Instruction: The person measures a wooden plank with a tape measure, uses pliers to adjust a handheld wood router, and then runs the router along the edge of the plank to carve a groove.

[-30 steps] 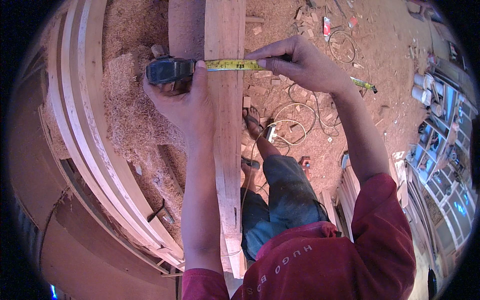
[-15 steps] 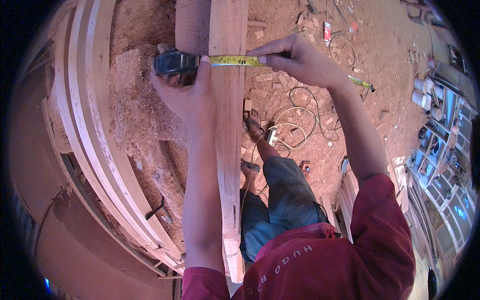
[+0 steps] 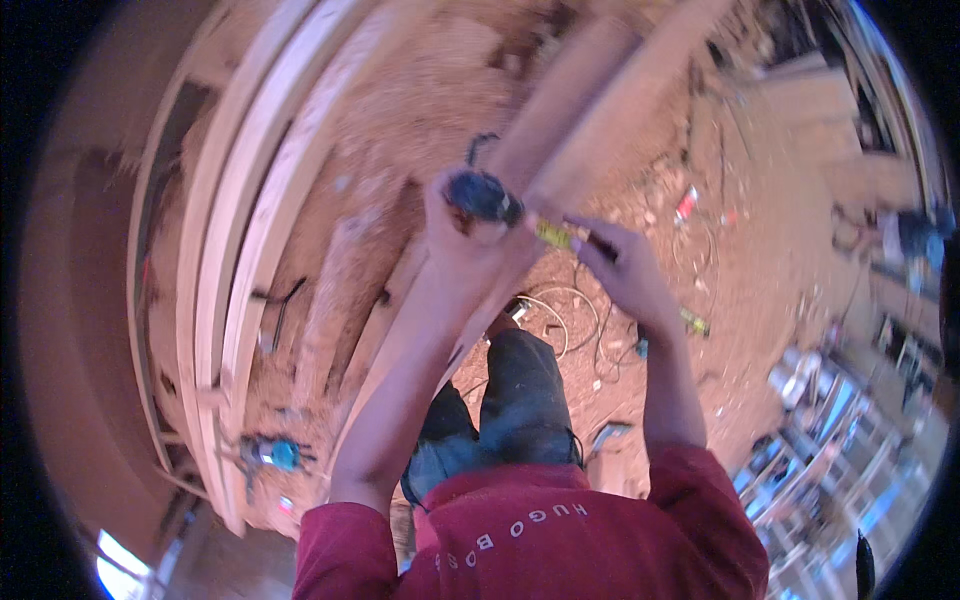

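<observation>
My left hand [image 3: 462,265] is closed around a dark tape measure [image 3: 484,196] at the near face of a long wooden beam. A short stretch of yellow tape blade [image 3: 552,235] runs from the case to my right hand [image 3: 630,275], whose thumb and fingers pinch it. The blade's loose yellow end [image 3: 695,322] shows beyond my right wrist. Beneath my hands the pale wooden beam [image 3: 630,115] slants from upper right to lower left, partly covered by my left forearm. Motion blurs the beam and the hands, so the tape's exact contact with the wood is unclear.
Several long pale timbers [image 3: 225,210] lie along the left. A teal power tool [image 3: 283,455] sits at lower left. Cables [image 3: 565,315] and wood scraps are strewn over the sawdust floor right of the beam. Pale frames [image 3: 830,430] stand stacked at lower right.
The view has turned, so the beam now slants instead of running straight up. My hands are closer together, and less blade shows between them. Both hands keep their hold on the tape measure.
</observation>
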### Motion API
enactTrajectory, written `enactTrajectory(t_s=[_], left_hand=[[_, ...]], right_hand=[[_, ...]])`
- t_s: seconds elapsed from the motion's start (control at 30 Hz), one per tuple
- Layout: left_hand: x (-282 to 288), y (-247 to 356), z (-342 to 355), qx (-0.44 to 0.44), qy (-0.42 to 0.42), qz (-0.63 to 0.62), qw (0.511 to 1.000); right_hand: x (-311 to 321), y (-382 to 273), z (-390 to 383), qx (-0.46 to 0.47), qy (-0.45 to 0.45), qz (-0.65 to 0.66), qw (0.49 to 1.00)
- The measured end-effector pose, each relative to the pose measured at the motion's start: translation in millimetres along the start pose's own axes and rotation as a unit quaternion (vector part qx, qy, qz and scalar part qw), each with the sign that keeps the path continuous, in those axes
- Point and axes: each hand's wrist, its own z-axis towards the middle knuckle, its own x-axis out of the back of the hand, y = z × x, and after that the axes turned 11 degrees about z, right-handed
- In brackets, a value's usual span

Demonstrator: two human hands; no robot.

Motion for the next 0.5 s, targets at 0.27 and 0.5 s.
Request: enactTrajectory(t_s=[0.27,0.5], left_hand=[[208.3,-1.2,-208.8,0.185,0.105,-0.106,0.971],[377.7,-28.9,-387.8,0.267,0.348,-0.037,0.898]], right_hand=[[-215.7,-81.9,-86.5,0.020,-0.284,0.035,0.958],[-409.5,-150.2,-152.9,0.088,-0.417,0.003,0.904]])
